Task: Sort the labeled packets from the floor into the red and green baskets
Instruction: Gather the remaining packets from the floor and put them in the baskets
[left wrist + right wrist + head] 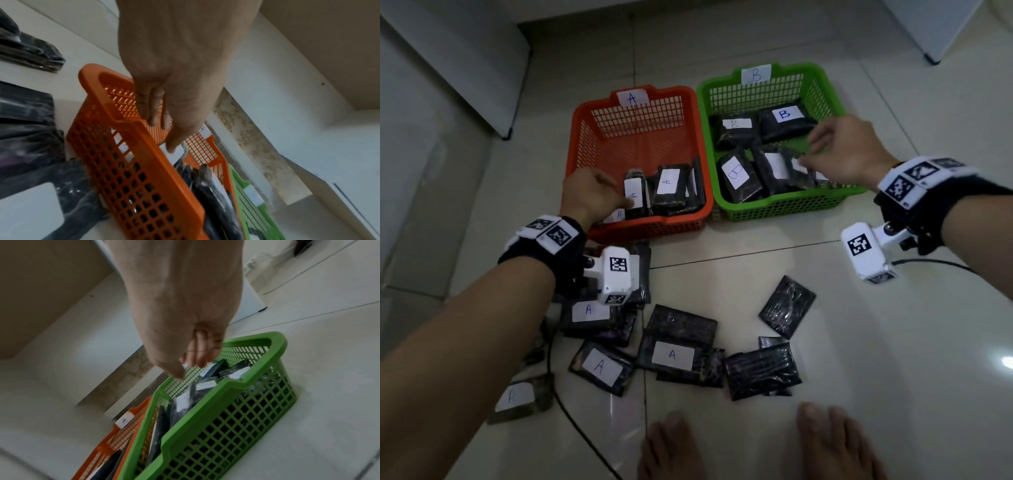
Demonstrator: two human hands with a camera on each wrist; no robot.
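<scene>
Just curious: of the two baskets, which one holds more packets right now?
The green basket, tagged B: black packets cover nearly its whole floor. The red basket, tagged A, has packets only along its near edge.

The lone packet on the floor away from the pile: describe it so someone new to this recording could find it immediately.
Start at the green basket marked B, then look down the tiled floor toward the person's feet. The lone packet lies tilted like a diamond, by itself above the right end of the scattered pile. Unlike the A-labelled packets nearby, it shows no white label.
</scene>
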